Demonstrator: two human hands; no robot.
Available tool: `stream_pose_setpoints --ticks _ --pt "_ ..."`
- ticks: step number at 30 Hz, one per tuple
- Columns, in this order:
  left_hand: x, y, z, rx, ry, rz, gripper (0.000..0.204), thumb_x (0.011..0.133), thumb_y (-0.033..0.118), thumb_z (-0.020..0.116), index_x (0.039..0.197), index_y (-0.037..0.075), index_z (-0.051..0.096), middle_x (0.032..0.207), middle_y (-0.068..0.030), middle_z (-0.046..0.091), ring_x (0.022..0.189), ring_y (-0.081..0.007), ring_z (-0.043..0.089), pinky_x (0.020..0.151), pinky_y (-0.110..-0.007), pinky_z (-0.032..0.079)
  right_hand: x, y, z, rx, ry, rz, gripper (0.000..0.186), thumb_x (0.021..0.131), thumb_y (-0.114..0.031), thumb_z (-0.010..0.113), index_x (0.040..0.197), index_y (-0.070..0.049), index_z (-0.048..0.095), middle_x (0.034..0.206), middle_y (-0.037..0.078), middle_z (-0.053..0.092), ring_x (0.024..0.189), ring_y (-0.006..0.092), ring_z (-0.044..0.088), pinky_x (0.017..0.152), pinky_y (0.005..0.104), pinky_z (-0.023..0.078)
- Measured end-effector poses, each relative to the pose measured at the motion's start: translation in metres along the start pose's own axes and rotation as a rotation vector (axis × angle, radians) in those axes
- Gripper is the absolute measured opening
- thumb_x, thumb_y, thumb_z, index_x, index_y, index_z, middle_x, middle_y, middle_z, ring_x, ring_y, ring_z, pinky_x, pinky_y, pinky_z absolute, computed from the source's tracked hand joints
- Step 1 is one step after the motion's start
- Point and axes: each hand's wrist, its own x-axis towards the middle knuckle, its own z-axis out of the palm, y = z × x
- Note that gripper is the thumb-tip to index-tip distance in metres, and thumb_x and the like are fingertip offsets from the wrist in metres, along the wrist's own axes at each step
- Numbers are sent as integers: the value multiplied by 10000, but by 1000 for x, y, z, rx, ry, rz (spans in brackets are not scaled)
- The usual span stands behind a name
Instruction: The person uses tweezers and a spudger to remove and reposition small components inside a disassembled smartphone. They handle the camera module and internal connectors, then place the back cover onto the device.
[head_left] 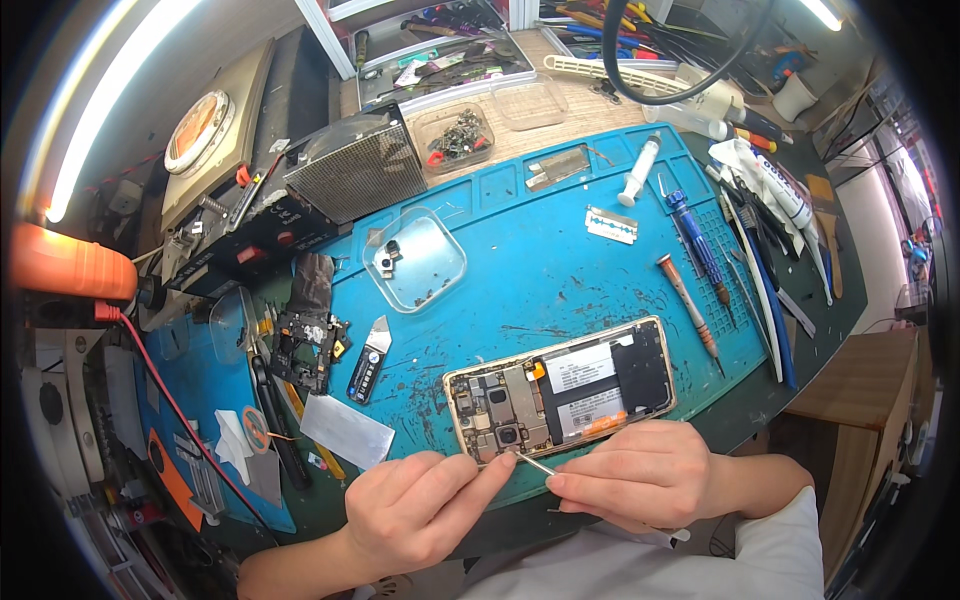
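An opened smartphone (610,427) with a gold frame lies at a slant on the blue mat, its insides facing up. Its circuit board and camera module (507,436) are on the left, its battery (585,370) toward the right. My left hand (425,505) is closed at the near left edge of the phone, fingertips gripping the frame beside the camera. My right hand (645,475) pinches a thin silver tool (538,464); its tip reaches the board's near edge, close to my left fingertip. Most of that tool is hidden by my fingers, so its exact kind cannot be told.
On the blue mat (480,290) lie a utility knife (370,360), a copper-coloured screwdriver (690,312), a blue screwdriver (700,250), a razor blade (611,225), a syringe (640,170) and a clear tray (440,260) of small parts. Loose phone parts (305,345) lie left.
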Motion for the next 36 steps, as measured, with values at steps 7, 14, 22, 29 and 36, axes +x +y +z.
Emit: stream_pose_setpoints --ticks 7,14,22,29,36 --pt "2 0 0 -24 -14 -15 488 639 30 848 1124 80 868 876 11 652 703 -165 631 563 -293 487 0 0 0 4 -1 5 328 877 -125 881 1164 14 804 992 79 808 782 179 771 664 297 629" --pt "0 -1 4 -70 69 -69 374 718 16 914 1082 59 845 853 -14 690 676 -175 641 529 -301 480 -2 0 1 35 28 20 358 858 -105 894 1176 23 792 983 86 801 739 194 760 632 309 625" --pt "-3 -6 8 -51 84 -31 353 724 69 887 1072 95 839 902 4 711 672 -127 632 519 -266 458 0 4 1 28 35 12 346 875 -100 896 1184 12 789 989 98 801 742 208 765 625 315 625" --pt "8 -1 11 -184 125 -239 282 770 25 923 1024 69 809 878 -39 723 674 -191 680 541 -317 524 3 3 -1 92 30 91 333 866 -103 910 1164 -3 801 958 108 802 783 252 793 639 350 640" --pt "17 -1 10 -346 57 -350 206 840 -95 865 986 5 759 893 -79 691 667 -119 658 558 -254 521 3 2 -2 91 31 123 310 873 -102 905 1155 -19 806 914 105 786 797 266 799 649 363 645"
